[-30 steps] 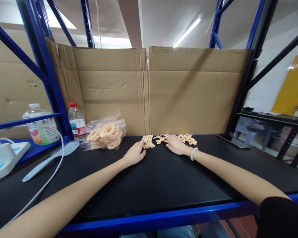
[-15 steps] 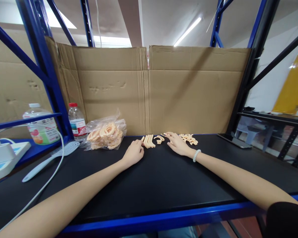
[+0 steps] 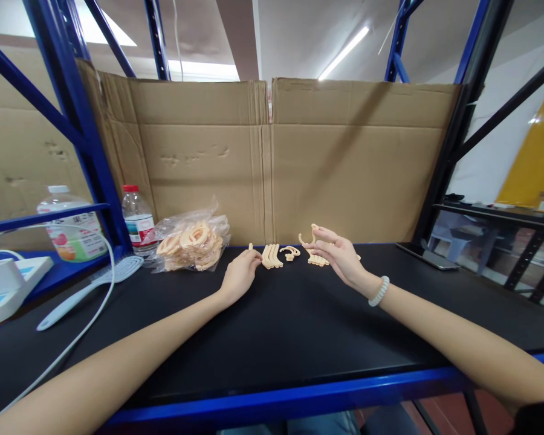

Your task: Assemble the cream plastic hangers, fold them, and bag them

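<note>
Holding one curved pale piece [image 3: 305, 246] above the black table [image 3: 272, 338] with narrowed fingers of the right hand [image 3: 346, 261], and pinching upright with the left hand [image 3: 239, 275] a small piece [image 3: 251, 246], just beside the row of curved strips [image 3: 272, 257].

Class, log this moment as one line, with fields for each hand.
left hand: holding small pale piece upright | right hand: holding curved pale piece aloft | between: row of curved pale strips

A red-capped bottle [image 3: 138, 222] stands at nine o'clock, cardboard [image 3: 281, 163] at twelve, apparently a phone [image 3: 428, 257] at three.
</note>
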A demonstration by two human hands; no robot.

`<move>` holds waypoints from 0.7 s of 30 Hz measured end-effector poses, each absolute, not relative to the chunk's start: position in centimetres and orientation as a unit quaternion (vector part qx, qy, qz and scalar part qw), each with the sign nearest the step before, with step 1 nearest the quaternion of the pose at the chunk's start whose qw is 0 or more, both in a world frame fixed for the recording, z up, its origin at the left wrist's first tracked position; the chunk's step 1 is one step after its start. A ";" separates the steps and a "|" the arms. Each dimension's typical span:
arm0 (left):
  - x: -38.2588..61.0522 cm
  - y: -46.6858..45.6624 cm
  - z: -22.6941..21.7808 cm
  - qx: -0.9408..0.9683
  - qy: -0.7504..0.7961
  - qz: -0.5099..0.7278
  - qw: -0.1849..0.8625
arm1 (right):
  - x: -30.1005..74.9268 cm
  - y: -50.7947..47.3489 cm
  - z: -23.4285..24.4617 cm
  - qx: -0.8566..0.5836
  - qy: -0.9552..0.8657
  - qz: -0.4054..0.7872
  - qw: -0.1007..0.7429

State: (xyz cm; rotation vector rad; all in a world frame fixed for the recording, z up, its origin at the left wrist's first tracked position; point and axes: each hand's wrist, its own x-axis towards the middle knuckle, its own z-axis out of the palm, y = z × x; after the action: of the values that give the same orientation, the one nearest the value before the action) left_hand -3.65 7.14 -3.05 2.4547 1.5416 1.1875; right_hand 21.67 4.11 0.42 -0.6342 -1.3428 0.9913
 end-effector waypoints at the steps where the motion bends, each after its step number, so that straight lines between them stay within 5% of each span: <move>1: -3.5 7.1 -3.1 0.775 0.485 0.405 0.028 | 21.4 3.7 0.6 -0.265 -0.573 0.459 0.625; 9: -1.5 6.0 -3.4 0.710 0.414 0.512 0.250 | 20.6 3.8 -1.3 -0.257 -0.521 0.534 0.614; 21: 0.4 3.6 -2.9 0.481 0.379 0.545 0.572 | 20.3 4.7 -3.3 -0.348 -0.545 0.457 0.610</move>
State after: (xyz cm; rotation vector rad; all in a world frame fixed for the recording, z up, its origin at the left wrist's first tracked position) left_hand 0.41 3.63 -2.88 1.1290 0.8877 1.2789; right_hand 20.35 4.65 -3.30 -0.8040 -1.2592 1.0553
